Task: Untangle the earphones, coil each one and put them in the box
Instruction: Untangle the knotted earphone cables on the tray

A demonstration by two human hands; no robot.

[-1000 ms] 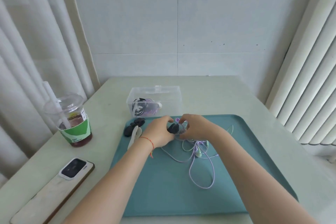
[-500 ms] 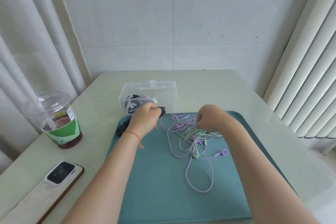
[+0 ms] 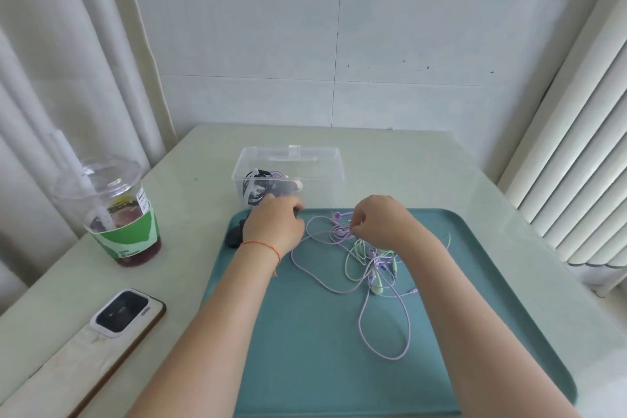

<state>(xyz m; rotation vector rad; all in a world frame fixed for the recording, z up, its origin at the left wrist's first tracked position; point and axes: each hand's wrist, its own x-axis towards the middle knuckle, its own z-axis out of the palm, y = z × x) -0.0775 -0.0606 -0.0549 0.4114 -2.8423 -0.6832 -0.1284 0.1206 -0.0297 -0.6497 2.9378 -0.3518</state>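
A tangle of purple earphones (image 3: 373,260) and pale green earphones (image 3: 353,256) lies on the teal tray (image 3: 305,349). My right hand (image 3: 380,224) pinches the purple cable at the tangle's far end. My left hand (image 3: 271,224) is closed at the tray's far left corner, just in front of the clear plastic box (image 3: 288,154). A dark piece of a black earphone coil (image 3: 297,212) shows at its fingertips; the rest is hidden. The box holds coiled black and purple earphones (image 3: 258,187).
Small black objects (image 3: 233,236) lie at the tray's left edge beside my left wrist. A lidded iced drink cup (image 3: 118,214) with a straw stands at the left. A phone (image 3: 125,312) lies face down at the near left. Curtains hang on both sides.
My hands have parted. The left hand carried the black coil left and toward the box. The right hand stayed at the purple tangle, which now lies spread out on the tray.
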